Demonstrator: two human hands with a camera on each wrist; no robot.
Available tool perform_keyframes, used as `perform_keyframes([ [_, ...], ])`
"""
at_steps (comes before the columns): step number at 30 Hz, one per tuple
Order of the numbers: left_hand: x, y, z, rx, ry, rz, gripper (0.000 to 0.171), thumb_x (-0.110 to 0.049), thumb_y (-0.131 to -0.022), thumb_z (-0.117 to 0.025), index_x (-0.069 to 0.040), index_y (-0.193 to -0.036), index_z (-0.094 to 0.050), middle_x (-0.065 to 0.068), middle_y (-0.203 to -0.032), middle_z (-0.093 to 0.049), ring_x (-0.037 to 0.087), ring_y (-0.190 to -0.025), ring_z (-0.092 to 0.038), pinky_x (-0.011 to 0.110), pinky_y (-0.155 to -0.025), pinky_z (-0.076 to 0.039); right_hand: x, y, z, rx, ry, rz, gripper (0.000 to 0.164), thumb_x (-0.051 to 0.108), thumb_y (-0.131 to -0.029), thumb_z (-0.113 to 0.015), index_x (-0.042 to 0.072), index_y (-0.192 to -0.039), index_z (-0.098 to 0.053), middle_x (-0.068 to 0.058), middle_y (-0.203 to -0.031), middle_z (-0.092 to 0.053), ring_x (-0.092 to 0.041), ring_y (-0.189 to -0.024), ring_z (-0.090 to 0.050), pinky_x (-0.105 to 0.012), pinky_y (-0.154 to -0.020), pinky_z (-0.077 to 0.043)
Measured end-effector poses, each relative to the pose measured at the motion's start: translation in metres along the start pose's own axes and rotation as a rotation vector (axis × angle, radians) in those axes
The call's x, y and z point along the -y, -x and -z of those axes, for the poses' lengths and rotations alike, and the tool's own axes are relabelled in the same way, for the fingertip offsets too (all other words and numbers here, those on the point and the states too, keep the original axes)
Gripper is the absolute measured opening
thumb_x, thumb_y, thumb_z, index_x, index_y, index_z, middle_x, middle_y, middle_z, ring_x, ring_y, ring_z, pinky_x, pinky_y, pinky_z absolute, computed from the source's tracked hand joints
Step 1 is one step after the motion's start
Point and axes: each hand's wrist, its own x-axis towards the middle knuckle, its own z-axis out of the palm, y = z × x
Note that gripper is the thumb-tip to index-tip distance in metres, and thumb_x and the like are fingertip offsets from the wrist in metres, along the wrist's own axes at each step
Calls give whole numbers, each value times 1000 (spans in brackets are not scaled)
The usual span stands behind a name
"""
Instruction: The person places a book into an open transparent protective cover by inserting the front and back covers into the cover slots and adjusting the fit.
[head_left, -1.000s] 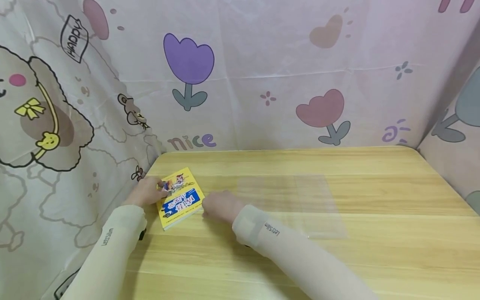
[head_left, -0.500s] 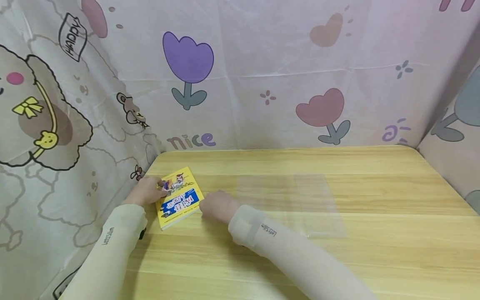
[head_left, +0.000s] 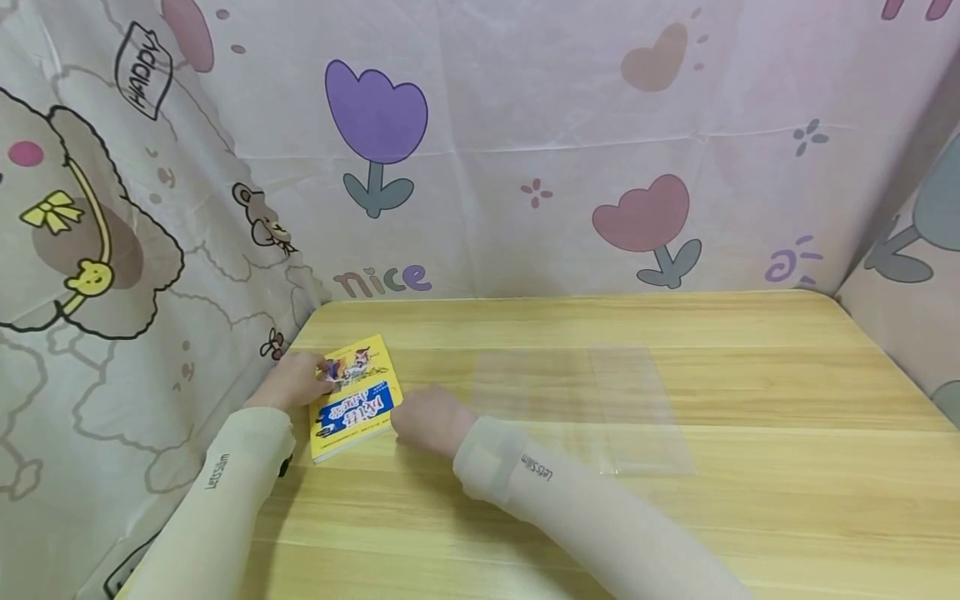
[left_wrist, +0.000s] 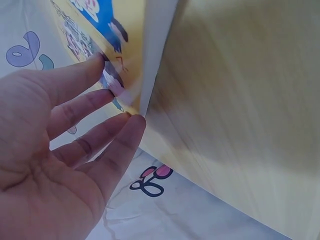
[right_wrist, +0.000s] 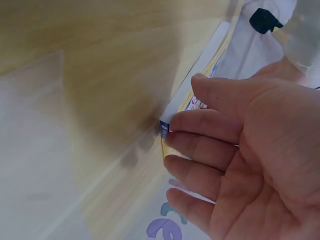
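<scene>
A yellow book (head_left: 357, 405) with a blue title panel and cartoon figures lies at a slant at the table's left side. My left hand (head_left: 294, 381) is at its left edge, fingertips on the cover. The left wrist view shows that hand's fingers loosely extended against the book (left_wrist: 132, 45), near its corner. On the opposite side, my right hand (head_left: 431, 419) touches the book's right edge. In the right wrist view, the right hand's fingers (right_wrist: 200, 147) lie nearly straight along the book's edge and corner, with the thumb over the edge.
A clear plastic sheet (head_left: 630, 408) lies flat on the wooden table (head_left: 750, 500), right of the book. Printed cloth hangs along the back (head_left: 510, 225) and left side (head_left: 210, 317), close beside the left hand.
The book has turned slightly, its near end shifting left. My right hand has moved a little left along with it; the left hand stays almost in place.
</scene>
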Motion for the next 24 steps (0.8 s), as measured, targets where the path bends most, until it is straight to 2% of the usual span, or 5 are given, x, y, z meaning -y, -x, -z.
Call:
perform_keyframes([
  [3,0,-1,-1,-1,-8,-19,37,-19,-87,-70,6,-114,-63,21,-105,-59,32,-87,-52,43,-74,-43,5,0,2,4,-6,16,27,40,-92,-62,22,-110,-72,8,-76,-62,-8,-62,-51,-19,-55,-40],
  [9,-2,-1,-3,0,-13,-20,38,-17,-87,-70,5,-118,-64,25,-116,-57,34,-93,-50,50,-83,-42,12,0,4,-8,21,72,31,43,-92,-61,23,-114,-71,8,-87,-67,-7,-65,-53,-16,-58,-43],
  [18,-5,-1,-1,14,-73,-70,32,-16,-89,-68,-1,-117,-65,24,-118,-58,32,-91,-51,50,-83,-43,26,0,8,51,-95,46,22,43,-92,-62,25,-101,-71,9,-76,-58,-9,-64,-53,-21,-57,-43],
  [24,-7,-1,-1,20,-42,-93,31,-14,-89,-67,-1,-118,-65,25,-122,-56,33,-96,-51,54,-90,-41,37,3,9,46,-95,76,19,40,-94,-59,25,-100,-70,9,-78,-59,-10,-63,-53,-21,-55,-44],
])
